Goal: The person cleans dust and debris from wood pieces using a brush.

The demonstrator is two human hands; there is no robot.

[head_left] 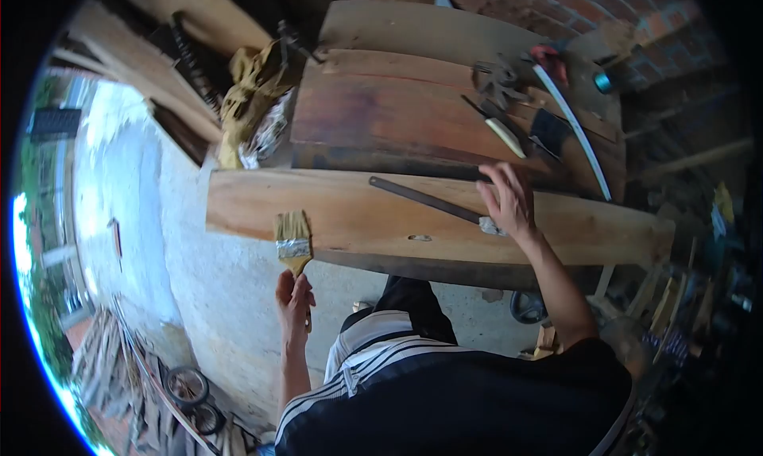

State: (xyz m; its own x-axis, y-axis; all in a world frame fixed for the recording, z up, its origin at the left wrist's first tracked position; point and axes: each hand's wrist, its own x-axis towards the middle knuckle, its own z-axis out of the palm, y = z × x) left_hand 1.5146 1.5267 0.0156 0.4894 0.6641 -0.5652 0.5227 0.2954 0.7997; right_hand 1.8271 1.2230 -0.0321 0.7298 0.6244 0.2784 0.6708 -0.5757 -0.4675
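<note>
My left hand [296, 297] is closed round the handle of a wide paintbrush [293, 237], its bristles pointing up over the near edge of a long pale wooden board [350, 206]. Above the board's right half, my right hand [511, 202] has its fingers apart and holds nothing that I can see. Just beside its fingers lies a dark flat metal bar [425, 198] with a whitish wrapped end. Whether the hand touches that end is unclear. A small knot or hole shows in the board below the bar.
Behind the board is a wooden bench [381, 106] with a pale-handled tool [505, 137], a clamp-like metal tool [497, 79] and a long curved white strip [572, 122]. Yellowish cloth [242, 102] hangs at the back left. Scrap wood [103, 365] lies on the lower left floor.
</note>
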